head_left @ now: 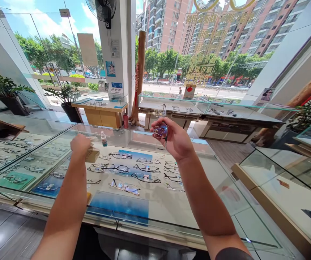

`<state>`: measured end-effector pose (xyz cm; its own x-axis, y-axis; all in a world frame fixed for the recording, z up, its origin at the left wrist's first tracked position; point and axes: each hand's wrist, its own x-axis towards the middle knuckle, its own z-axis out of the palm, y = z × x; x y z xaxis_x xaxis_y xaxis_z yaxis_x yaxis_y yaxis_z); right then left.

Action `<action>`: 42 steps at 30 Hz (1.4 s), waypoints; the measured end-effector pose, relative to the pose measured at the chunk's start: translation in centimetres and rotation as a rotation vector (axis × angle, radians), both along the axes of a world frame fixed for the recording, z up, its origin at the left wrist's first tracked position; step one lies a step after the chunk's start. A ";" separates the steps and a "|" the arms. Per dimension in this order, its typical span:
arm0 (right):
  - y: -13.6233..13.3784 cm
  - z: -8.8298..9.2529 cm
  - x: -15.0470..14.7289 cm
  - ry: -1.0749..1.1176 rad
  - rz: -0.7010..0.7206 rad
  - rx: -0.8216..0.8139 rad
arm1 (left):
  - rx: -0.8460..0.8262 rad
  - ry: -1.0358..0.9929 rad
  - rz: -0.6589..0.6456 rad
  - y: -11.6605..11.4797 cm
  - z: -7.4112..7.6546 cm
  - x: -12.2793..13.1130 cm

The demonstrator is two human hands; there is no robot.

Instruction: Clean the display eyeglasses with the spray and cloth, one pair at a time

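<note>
Your right hand (173,140) is wrapped firmly round a pair of rimless glasses (160,130), held up over the glass display bench (155,228). Your left hand (79,144) is curled just above a small cardboard box (92,155), but I can't tell if it's gripping anything. Rows of eyeglass frames (133,169) lie under the glass, near a little spray bottle (104,139).

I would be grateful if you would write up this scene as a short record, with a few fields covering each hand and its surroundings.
Place: optical shop
Right hand: holds up rimless eyeglasses
Left hand: at a small cardboard box
Nearby: small bottle
Counter: glass display case with rows of eyeglass frames
</note>
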<state>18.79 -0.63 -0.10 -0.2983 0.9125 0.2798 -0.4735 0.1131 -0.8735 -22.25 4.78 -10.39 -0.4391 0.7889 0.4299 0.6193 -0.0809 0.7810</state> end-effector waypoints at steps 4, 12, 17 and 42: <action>-0.2 0.3 0.2 0.008 0.003 0.001 | 0.051 0.043 0.286 -0.6 1.6 2.4; -0.1 0.5 0.5 0.012 0.001 0.034 | 0.332 -0.173 -0.156 -0.4 7.7 13.1; 0.2 0.4 0.6 0.022 0.023 0.058 | 0.273 -0.396 -0.563 -0.9 10.3 20.5; 0.7 0.2 0.9 0.124 -0.192 0.143 | 0.261 -0.577 -0.853 -5.4 9.6 25.3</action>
<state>19.65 0.03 0.12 -0.0786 0.8976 0.4338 -0.5337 0.3297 -0.7787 3.03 -0.60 -0.77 0.0244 0.8453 0.5337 -0.1805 -0.5213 0.8340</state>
